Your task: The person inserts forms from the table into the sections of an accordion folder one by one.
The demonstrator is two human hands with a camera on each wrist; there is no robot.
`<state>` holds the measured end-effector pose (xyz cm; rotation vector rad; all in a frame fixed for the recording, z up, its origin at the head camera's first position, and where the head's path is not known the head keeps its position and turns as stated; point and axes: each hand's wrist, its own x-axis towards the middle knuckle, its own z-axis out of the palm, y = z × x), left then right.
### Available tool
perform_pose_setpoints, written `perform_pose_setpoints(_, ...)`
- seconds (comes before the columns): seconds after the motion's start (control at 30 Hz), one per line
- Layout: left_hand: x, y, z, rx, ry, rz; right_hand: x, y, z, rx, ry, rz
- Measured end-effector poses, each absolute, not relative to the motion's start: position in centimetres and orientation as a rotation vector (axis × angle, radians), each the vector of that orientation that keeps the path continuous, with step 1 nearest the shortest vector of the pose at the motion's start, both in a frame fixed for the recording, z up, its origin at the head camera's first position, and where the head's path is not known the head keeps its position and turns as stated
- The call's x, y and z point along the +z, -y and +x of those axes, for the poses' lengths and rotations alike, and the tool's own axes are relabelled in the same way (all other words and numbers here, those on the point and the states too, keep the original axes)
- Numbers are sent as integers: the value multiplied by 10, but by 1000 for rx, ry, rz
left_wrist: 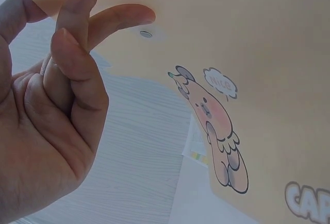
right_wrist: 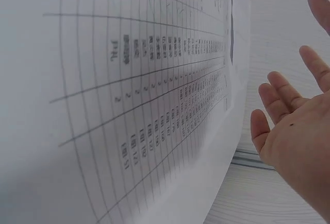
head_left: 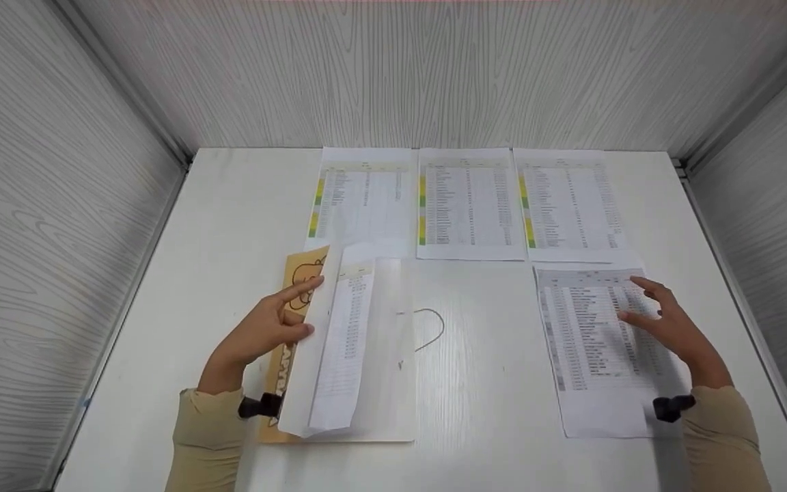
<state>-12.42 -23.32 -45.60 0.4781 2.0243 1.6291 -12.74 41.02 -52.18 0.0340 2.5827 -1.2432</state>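
An orange-and-white folder [head_left: 404, 410] stands partly open at the left, its front cover raised, with printed sheets [head_left: 349, 328] inside. My left hand [head_left: 267, 331] pinches the cover's edge, index and thumb on the pale inner side. In the left wrist view, curled fingers rest against the tan outer face [left_wrist: 268, 90], which carries a cartoon animal. My right hand [head_left: 663, 324] hovers over a printed table sheet [head_left: 598, 410] at the right, thumb and fingers spread. The right wrist view shows that hand [right_wrist: 301, 126] holding nothing beside the sheet.
Three printed sheets with yellow and green side strips, the left one [head_left: 366, 219], the middle one [head_left: 472, 212] and the right one [head_left: 568, 205], lie along the back. A thin cord loop [head_left: 440, 328] sticks out from the folder. Panels [head_left: 421, 75] wall the table in.
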Motion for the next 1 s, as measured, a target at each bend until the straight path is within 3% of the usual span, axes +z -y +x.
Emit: perform_pose_setpoints(1.0,-457,232,-126,1612,-2045,480,-556,-425,-122,-844,-2716,232)
